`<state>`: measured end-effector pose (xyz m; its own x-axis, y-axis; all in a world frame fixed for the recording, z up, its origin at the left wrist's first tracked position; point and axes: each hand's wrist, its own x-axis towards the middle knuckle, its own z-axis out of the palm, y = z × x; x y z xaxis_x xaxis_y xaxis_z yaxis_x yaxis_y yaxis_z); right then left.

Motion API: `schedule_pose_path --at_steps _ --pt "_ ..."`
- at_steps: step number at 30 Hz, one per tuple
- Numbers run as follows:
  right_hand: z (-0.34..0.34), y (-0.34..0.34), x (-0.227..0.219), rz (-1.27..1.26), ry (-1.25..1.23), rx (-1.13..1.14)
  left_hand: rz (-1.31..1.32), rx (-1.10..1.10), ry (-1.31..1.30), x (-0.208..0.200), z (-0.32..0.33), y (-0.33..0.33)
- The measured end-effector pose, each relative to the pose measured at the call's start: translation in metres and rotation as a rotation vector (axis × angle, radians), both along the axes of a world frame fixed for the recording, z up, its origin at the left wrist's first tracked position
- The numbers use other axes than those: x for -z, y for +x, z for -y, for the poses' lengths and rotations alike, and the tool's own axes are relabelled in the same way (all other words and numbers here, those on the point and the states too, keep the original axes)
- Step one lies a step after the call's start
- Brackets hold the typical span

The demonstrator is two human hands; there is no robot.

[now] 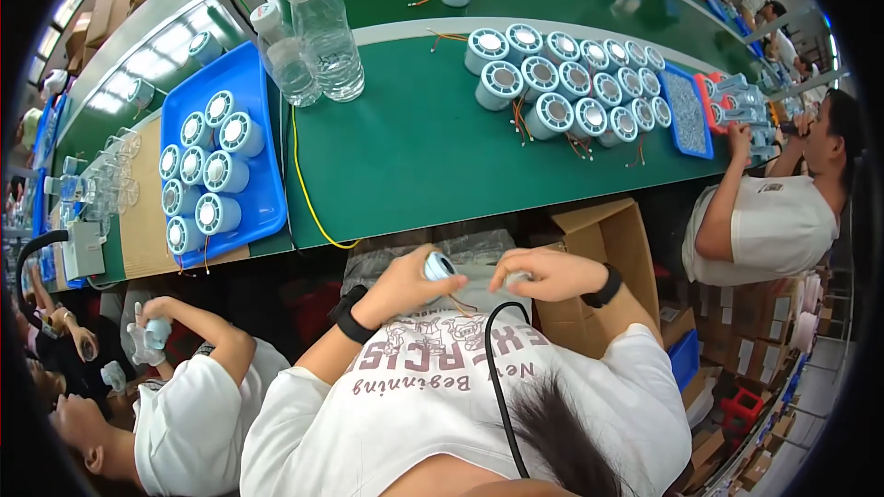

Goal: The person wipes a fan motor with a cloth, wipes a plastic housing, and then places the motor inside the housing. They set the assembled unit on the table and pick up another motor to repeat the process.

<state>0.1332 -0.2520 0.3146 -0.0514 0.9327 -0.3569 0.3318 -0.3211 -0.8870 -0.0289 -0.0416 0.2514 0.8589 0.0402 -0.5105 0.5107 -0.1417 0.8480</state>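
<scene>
In front of my chest, my left hand (402,285) is closed round a light-blue cylindrical motor unit (439,266), whose round end shows between thumb and fingers. Thin wires (463,305) trail from it toward my right. My right hand (555,274) hovers just to the right, its fingers bent and pinched over a small pale piece (518,277) too indistinct to name. A gap separates the two hands. Ahead on the green bench (396,166), rows of similar motor units (553,113) stand with grilled tops up and orange wires hanging out.
At left, a blue tray (272,198) carries several more units. Water bottles (324,41) stand beside it, and a yellow cable (304,186) crosses the bench edge. A blue tray of small parts (686,110) lies far right. An open carton (603,262) sits below; co-workers (769,221) flank me.
</scene>
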Motion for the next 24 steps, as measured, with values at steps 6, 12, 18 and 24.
schedule_pose_path --at_steps 6,12,18,24 --pt "-0.055 -0.008 -0.072 0.398 0.360 0.392 0.676 -0.070 0.587 -0.097 -0.001 0.036" --pt "-0.089 0.031 -0.105 0.428 0.363 0.456 0.910 -0.146 0.855 -0.133 -0.031 0.075" --pt "-0.091 0.071 -0.107 0.302 0.479 0.480 0.923 -0.218 0.473 -0.137 -0.059 0.082" --pt "-0.100 0.087 -0.095 0.154 0.568 0.423 1.133 -0.286 0.319 -0.128 -0.064 0.086"
